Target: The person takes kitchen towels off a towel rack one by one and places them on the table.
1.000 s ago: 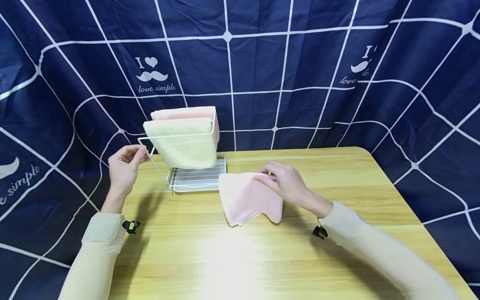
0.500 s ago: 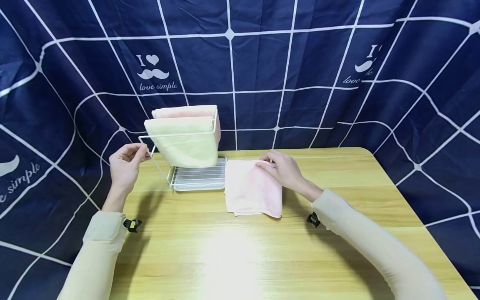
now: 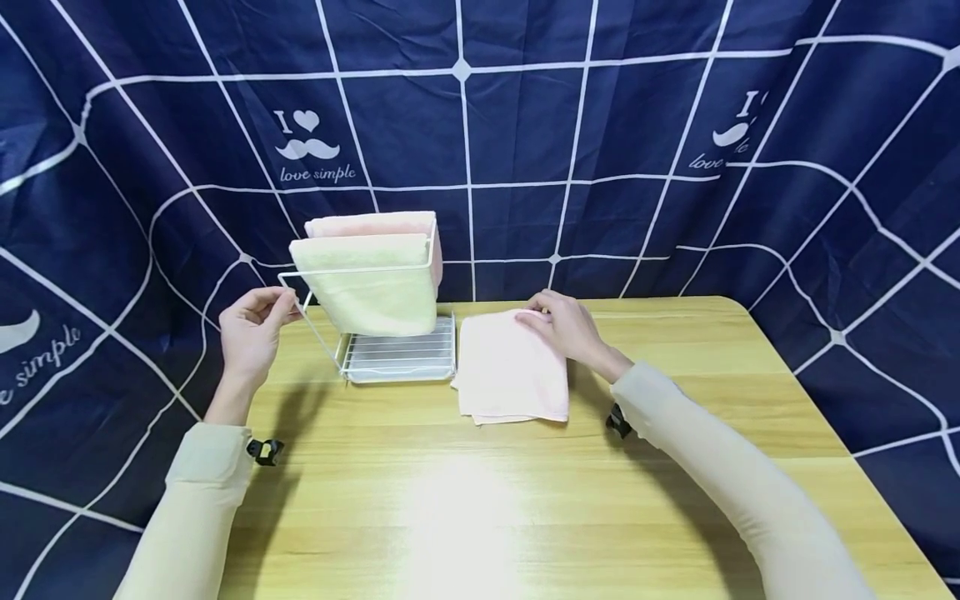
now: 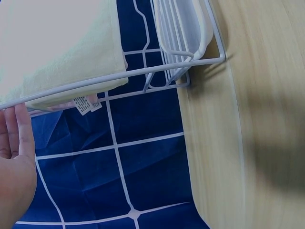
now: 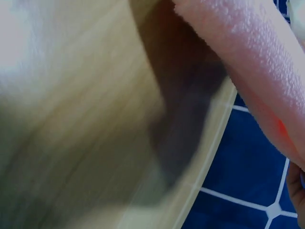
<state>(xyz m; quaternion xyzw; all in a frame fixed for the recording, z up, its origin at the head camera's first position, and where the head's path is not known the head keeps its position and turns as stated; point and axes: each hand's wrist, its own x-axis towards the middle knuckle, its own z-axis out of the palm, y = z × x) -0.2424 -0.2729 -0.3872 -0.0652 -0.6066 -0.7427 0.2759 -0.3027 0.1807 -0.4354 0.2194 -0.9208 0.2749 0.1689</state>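
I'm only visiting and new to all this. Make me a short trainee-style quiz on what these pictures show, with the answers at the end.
1. Multiple choice: what does the left hand pinch?
A. The green towel
B. The frame of the white wire rack
C. The edge of the table

2. True or false: on the rack, the pale green towel hangs behind the hanging pink towel, as the head camera sees it.

3. Fill in the blank: in the head view, the pink towel held by the right hand, the separate pink towel, is to the ____ of the rack.

Key: 1. B; 2. False, it hangs in front; 3. right.
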